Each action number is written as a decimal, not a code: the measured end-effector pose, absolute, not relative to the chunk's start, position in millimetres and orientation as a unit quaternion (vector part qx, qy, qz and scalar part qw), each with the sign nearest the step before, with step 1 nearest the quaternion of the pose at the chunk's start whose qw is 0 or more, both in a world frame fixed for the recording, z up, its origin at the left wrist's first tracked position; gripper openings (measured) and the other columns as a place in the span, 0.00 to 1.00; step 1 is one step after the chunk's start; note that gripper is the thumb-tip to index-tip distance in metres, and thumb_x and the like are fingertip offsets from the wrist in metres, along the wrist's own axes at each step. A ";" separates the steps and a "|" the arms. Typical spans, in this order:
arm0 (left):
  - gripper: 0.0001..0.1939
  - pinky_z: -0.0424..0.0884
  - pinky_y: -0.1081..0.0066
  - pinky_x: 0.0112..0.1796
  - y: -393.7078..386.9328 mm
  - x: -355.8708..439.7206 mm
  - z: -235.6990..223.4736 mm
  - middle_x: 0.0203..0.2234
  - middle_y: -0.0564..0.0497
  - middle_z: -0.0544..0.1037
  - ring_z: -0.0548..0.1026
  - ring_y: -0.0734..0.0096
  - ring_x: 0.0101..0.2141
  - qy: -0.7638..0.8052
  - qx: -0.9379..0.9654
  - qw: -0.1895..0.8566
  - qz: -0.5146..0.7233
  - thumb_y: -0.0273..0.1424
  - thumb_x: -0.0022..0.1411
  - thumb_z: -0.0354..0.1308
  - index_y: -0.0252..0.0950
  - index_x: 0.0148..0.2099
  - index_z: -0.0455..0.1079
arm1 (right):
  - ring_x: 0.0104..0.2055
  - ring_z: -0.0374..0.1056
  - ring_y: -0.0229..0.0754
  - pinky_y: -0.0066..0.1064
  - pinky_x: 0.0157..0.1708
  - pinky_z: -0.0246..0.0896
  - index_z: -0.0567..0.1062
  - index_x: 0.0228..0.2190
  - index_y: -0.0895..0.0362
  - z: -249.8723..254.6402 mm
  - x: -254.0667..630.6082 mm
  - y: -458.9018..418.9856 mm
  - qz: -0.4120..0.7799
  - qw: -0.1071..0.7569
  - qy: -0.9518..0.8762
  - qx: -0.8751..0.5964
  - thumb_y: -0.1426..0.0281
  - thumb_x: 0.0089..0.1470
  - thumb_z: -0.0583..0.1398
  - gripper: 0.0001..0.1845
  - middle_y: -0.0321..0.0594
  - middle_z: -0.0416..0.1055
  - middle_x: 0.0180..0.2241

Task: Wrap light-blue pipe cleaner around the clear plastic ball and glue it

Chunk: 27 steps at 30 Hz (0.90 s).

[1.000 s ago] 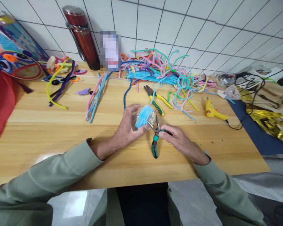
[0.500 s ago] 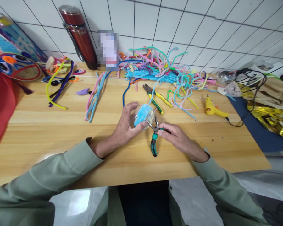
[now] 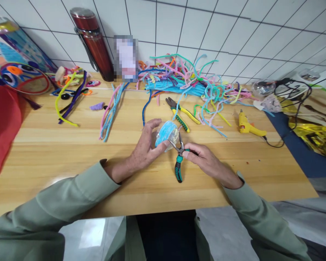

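My left hand (image 3: 145, 146) is curled round the blue-wrapped clear plastic piece (image 3: 166, 132), probably to steady it. Right hand (image 3: 202, 156) clamped on one handle of the needle-nose pliers (image 3: 178, 169), other loose, so jaws sit spread by the piece; yellow-green pliers (image 3: 189, 115) lie beyond both hands, likely for reach.

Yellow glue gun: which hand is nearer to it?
Right. The right hand, holding teal-handled pliers, is left of the yellow glue gun and lower in view; the left hand, holding the blue-wrapped piece, is farther left.
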<state>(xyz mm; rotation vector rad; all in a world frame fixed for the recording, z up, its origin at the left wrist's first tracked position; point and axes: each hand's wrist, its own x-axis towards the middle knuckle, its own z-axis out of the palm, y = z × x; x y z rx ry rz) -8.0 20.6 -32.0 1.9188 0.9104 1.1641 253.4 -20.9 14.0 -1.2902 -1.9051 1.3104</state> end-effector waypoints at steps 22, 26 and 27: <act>0.33 0.62 0.39 0.70 20.6 -7.2 -35.0 0.68 0.39 0.63 0.65 0.46 0.69 0.350 0.725 0.370 0.464 0.43 0.74 0.62 0.46 0.73 0.54 | 0.34 0.64 0.41 0.33 0.37 0.59 0.78 0.36 0.54 15.7 254.3 -21.4 0.488 0.243 -0.694 -0.471 0.56 0.69 0.60 0.16 0.36 0.72 0.32; 0.32 0.63 0.40 0.70 20.3 -6.9 -35.3 0.67 0.39 0.64 0.66 0.47 0.68 0.353 0.720 0.373 0.466 0.43 0.74 0.62 0.46 0.73 0.54 | 0.33 0.62 0.41 0.32 0.35 0.57 0.78 0.35 0.54 16.1 255.7 -22.2 0.484 0.252 -0.693 -0.471 0.56 0.68 0.61 0.16 0.35 0.70 0.30; 0.32 0.64 0.41 0.70 20.2 -6.6 -35.3 0.67 0.40 0.64 0.66 0.48 0.68 0.354 0.720 0.370 0.468 0.43 0.74 0.62 0.46 0.72 0.54 | 0.33 0.62 0.40 0.32 0.34 0.56 0.78 0.35 0.54 16.3 255.9 -22.5 0.484 0.252 -0.693 -0.472 0.56 0.68 0.61 0.16 0.35 0.69 0.30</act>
